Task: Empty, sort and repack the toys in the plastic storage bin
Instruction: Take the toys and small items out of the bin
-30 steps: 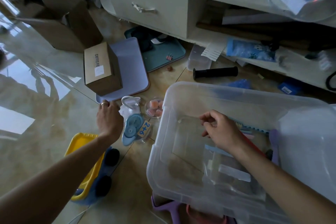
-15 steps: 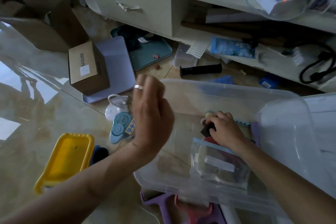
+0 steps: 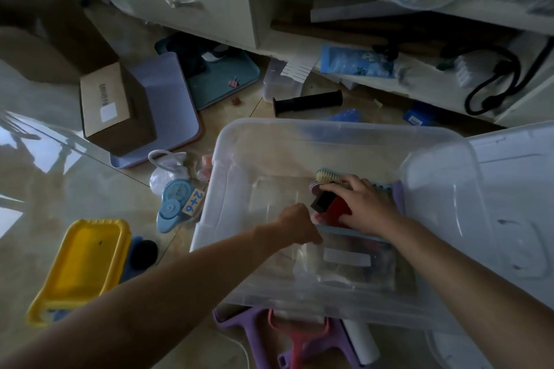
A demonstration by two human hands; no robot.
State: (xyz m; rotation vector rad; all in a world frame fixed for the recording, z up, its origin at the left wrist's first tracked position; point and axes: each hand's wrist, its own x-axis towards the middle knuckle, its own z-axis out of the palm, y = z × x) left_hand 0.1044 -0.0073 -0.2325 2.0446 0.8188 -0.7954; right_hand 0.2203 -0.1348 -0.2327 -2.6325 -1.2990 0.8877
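I see the storage bin (image 3: 227,141), a clear, glossy rectangular plastic tub with rounded corners, sitting on the polished tan floor (image 3: 60,189) in front of a pale cabinet (image 3: 209,0). Both hands are inside it, close together near the middle.

The right hand (image 3: 359,207) is curled over a red and black blocky toy (image 3: 329,205) with hard, flat faces, and grips it. Just behind its fingers lies a brush (image 3: 326,174) with pale bristles.

The left hand (image 3: 295,223) is bunched with the fingers curled down at the blue-edged top of a clear, crinkled zip bag (image 3: 344,263) lying flat on the bin's bottom; it seems to pinch the edge, but the fingertips are hidden, so I cannot tell for sure.

Outside the bin, on the floor to its left: a yellow moulded plastic tray (image 3: 81,263) with a raised rim, a rounded blue toy (image 3: 172,207) carrying a "2+6" tile, and a brown cardboard box (image 3: 111,105) resting on a flat lavender lid (image 3: 168,99). A black ribbed cylindrical grip (image 3: 308,100) lies beyond the bin. Purple and red plastic handles (image 3: 269,335) stick out under the bin's near edge.
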